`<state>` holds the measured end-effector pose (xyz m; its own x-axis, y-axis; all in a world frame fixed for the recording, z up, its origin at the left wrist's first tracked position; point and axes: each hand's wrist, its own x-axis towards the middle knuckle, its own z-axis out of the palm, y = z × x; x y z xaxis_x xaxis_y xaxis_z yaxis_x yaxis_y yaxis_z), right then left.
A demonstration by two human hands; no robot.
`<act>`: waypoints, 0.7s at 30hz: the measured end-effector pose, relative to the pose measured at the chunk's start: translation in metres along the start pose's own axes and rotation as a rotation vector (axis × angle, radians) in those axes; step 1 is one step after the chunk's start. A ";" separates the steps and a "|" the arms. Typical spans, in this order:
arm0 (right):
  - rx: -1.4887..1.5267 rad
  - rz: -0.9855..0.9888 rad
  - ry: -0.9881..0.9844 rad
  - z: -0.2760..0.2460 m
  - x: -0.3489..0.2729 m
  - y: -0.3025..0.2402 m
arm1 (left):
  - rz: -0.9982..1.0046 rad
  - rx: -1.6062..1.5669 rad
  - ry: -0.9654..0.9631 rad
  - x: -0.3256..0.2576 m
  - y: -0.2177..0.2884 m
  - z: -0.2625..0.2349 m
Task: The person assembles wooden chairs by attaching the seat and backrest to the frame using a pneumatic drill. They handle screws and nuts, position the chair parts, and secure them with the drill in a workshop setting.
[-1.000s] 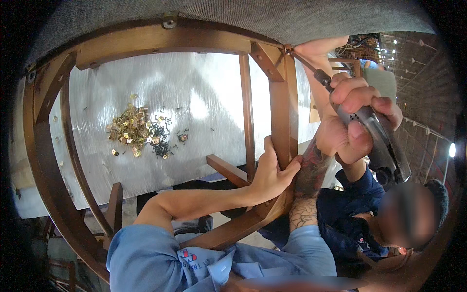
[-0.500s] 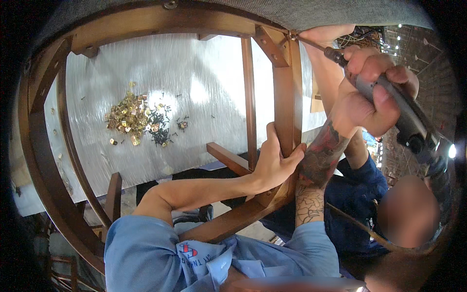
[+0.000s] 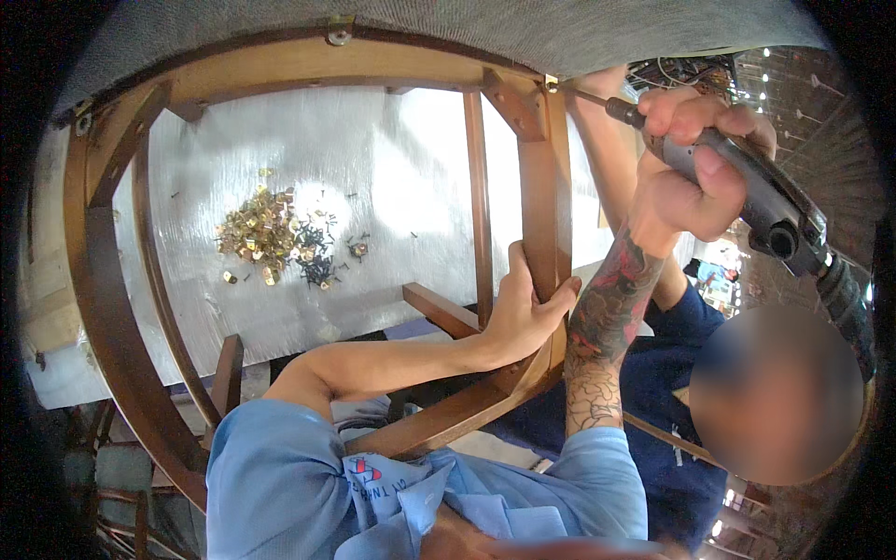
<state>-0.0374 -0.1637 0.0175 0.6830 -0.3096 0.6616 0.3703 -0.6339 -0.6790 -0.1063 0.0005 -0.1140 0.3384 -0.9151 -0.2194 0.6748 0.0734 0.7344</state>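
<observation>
My left hand [image 3: 523,313] is closed round the side rail of a brown wooden chair frame [image 3: 541,187], thumb on the near side. In my right hand [image 3: 695,177] is a dark power screwdriver [image 3: 761,191], gripped in a fist, with its hose or cable curving down at the right. Its long thin bit points left to a small brass bracket [image 3: 552,84] at the frame's far right corner; whether it sits in a screw is too small to tell. Grey fabric [image 3: 560,33] lies against the frame's far rail, where another brass bracket [image 3: 340,33] shows.
Within the frame's opening, a pile of brass brackets [image 3: 257,224] and black screws [image 3: 313,247] lies on a plastic-covered table [image 3: 392,187]. A co-worker in dark blue [image 3: 653,383] stands close at the right, one forearm [image 3: 607,140] reaching behind my right arm to the fabric's edge.
The view has shifted slightly, so the frame and pile sit a little lower. The screwdriver has moved slightly left, its bit still at the corner. The co-worker's head is nearer.
</observation>
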 end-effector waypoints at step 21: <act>0.118 -0.045 0.007 0.002 0.008 0.019 | -0.056 1.828 -0.263 0.117 -0.092 -0.273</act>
<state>-0.0239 -0.1763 0.0090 0.6600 -0.2879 0.6939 0.4724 -0.5592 -0.6813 0.0506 -0.0046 -0.3826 0.1242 -0.9447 -0.3034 -0.8457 -0.2607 0.4656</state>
